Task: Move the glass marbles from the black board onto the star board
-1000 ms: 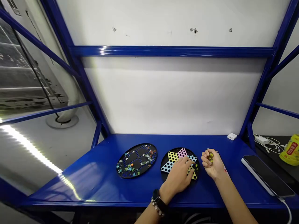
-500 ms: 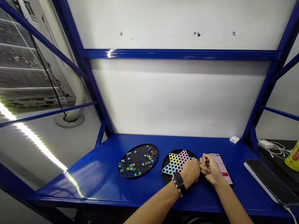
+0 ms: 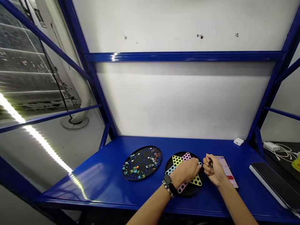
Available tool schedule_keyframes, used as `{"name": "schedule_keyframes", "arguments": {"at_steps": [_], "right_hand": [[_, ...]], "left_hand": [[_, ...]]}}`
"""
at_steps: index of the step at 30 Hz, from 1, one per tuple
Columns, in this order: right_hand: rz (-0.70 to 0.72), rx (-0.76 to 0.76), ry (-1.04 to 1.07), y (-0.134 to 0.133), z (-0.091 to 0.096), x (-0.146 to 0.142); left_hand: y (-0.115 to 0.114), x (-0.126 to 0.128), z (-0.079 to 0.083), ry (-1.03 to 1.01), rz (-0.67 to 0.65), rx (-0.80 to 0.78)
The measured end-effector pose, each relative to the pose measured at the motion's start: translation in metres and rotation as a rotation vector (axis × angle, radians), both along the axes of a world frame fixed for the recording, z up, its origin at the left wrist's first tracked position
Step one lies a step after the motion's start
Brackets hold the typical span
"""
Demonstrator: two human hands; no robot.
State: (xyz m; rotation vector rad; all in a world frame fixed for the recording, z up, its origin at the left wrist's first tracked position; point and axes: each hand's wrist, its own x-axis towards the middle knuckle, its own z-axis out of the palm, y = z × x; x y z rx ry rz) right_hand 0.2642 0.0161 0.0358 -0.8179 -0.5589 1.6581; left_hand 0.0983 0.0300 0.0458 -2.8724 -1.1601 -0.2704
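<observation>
A round black board (image 3: 187, 194) of smooth, hard plastic lies flat on the near part of a glossy blue metal shelf (image 3: 105, 184), right of its middle. Set into the board is a six-pointed star with matte triangular points in yellow, pink and pale blue, each dotted with rows of small round holes. The left hand (image 3: 186, 172) rests palm-down over the middle of the star and hides its centre. Its fingers are bent and drawn together toward the board's right side, and whether they pinch anything cannot be told. On that wrist sit a dark band (image 3: 167, 180) and a string of beads (image 3: 167, 188). The right hand (image 3: 214, 171) hovers just beside the board's right edge. Its fingers are curled in on the palm around a small piece (image 3: 211, 163), dark with a greenish-yellow tint, of which only a sliver shows between them. Under that hand a phone (image 3: 228, 173) lies flat with a lit pink-and-red screen. To the left, close to the star board but apart from it, lies a second round black board (image 3: 143, 155), marked with a blue grid of holes. Shiny marbles (image 3: 131, 170) in mixed colours sit mostly round its edge. At the far right corner of the shelf is a small white rounded block (image 3: 238, 141). Farther right, a long dark slab with a pale edge (image 3: 272, 181) lies on the shelf's right end, and white cables (image 3: 278, 149) lie coiled on a black surface beyond it.
</observation>
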Motion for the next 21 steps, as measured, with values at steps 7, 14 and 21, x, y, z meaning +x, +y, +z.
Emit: {"name": "schedule_keyframes", "arguments": {"at_steps": [7, 14, 21], "right_hand": [[0.192, 0.238, -0.401, 0.033, 0.024, -0.084], [0.281, 0.607, -1.357, 0.061, 0.012, -0.22], [0.323, 0.9, -1.774, 0.049, -0.007, -0.241]], "left_hand": [[0.008, -0.153, 0.016, -0.27, 0.635, -0.078], [0.001, -0.221, -0.002, -0.149, 0.795, -0.24], [-0.035, -0.195, 0.056, -0.745, 0.771, 0.024]]}}
